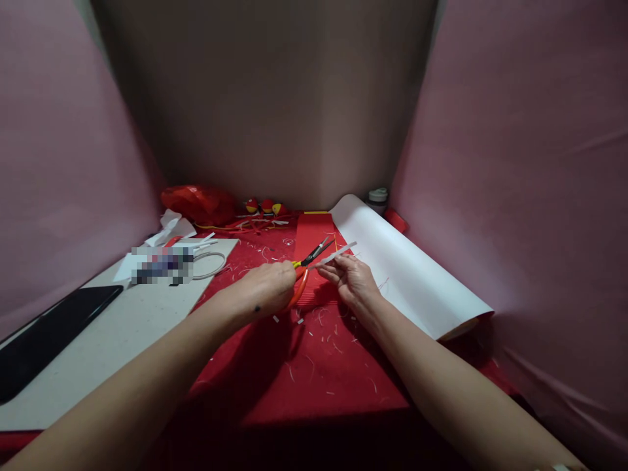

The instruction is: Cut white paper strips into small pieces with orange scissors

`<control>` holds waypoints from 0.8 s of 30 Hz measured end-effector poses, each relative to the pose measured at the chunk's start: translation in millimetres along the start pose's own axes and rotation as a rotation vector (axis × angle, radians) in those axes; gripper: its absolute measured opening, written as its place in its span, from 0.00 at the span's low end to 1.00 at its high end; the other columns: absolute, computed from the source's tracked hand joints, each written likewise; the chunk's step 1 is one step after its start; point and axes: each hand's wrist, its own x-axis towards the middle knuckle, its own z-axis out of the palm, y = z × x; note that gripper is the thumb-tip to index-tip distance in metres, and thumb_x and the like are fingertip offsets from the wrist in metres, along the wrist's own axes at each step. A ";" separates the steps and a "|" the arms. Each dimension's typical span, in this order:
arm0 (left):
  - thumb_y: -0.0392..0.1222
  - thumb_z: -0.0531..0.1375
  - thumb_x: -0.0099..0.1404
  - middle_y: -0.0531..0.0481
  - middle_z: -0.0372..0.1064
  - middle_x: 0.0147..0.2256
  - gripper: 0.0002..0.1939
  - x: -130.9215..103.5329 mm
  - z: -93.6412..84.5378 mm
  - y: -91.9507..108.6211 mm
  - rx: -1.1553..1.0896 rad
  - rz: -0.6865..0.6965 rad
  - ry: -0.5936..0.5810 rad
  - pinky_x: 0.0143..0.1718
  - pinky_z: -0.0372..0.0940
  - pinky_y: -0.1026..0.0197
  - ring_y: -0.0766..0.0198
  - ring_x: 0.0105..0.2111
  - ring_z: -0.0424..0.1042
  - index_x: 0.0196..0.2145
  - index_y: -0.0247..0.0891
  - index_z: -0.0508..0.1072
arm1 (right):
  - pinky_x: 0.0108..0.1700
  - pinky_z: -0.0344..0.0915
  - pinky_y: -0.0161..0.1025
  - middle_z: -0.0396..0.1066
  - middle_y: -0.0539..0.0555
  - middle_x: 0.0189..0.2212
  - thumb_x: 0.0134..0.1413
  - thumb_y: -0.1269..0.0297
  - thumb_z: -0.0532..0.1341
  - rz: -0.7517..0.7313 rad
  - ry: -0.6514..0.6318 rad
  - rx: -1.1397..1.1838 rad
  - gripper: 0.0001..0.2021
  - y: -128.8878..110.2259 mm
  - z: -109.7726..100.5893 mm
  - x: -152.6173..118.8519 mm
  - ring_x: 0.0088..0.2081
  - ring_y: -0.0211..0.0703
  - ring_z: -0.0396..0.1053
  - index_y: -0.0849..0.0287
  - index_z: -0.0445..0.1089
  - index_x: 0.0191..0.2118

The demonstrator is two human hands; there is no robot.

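Note:
My left hand point(275, 286) is wrapped round the orange and yellow handles of a pair of scissors point(310, 256). Their dark blades stand apart and point up and to the right. Just to the right, my right hand point(356, 278) pinches a thin white strip point(338, 254), which slants up to the right close to the blades. Beneath both hands lies a red ribbed sheet point(314, 230) on the red cloth point(338, 386). Small white scraps and thread-like bits are scattered over the cloth.
A large white roll point(407, 261) lies at the right. On the left, a pale board point(132, 347) bears a black flat object point(53, 333) and a looped cable point(220, 265). Behind are a red bag point(199, 203), small red-yellow figures point(266, 207) and a lidded container point(377, 198). Pink curtains hang on both sides.

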 end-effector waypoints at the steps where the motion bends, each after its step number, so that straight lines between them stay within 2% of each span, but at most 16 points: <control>1: 0.43 0.43 0.62 0.36 0.70 0.35 0.15 0.5 1.1 0.7 0.021 0.004 -0.018 0.28 0.61 0.56 0.51 0.33 0.71 0.36 0.35 0.66 | 0.30 0.72 0.41 0.70 0.53 0.17 0.42 0.78 0.56 -0.010 -0.012 0.003 0.06 0.5 -0.1 0.1 0.24 0.45 0.73 0.62 0.60 0.23; 8: 0.45 0.45 0.61 0.35 0.70 0.35 0.16 2.2 15.5 5.6 0.077 0.115 -0.021 0.29 0.63 0.53 0.48 0.33 0.70 0.37 0.35 0.68 | 0.28 0.72 0.40 0.72 0.53 0.21 0.42 0.76 0.58 -0.018 -0.055 -0.013 0.05 0.3 0.1 -0.8 0.25 0.43 0.73 0.62 0.61 0.24; 15: 0.46 0.44 0.62 0.35 0.70 0.35 0.18 3.8 16.3 10.2 0.097 0.064 -0.018 0.32 0.63 0.53 0.50 0.34 0.70 0.38 0.34 0.68 | 0.27 0.71 0.40 0.72 0.53 0.19 0.42 0.77 0.57 -0.005 -0.049 -0.019 0.04 0.4 0.3 -1.0 0.23 0.43 0.72 0.62 0.62 0.25; 24: 0.46 0.47 0.60 0.35 0.70 0.33 0.18 4.2 15.3 10.0 0.093 0.043 -0.023 0.31 0.63 0.52 0.48 0.33 0.71 0.39 0.32 0.68 | 0.28 0.72 0.40 0.72 0.52 0.20 0.43 0.76 0.57 -0.001 -0.056 -0.030 0.04 -1.2 1.8 -2.7 0.23 0.42 0.72 0.62 0.62 0.24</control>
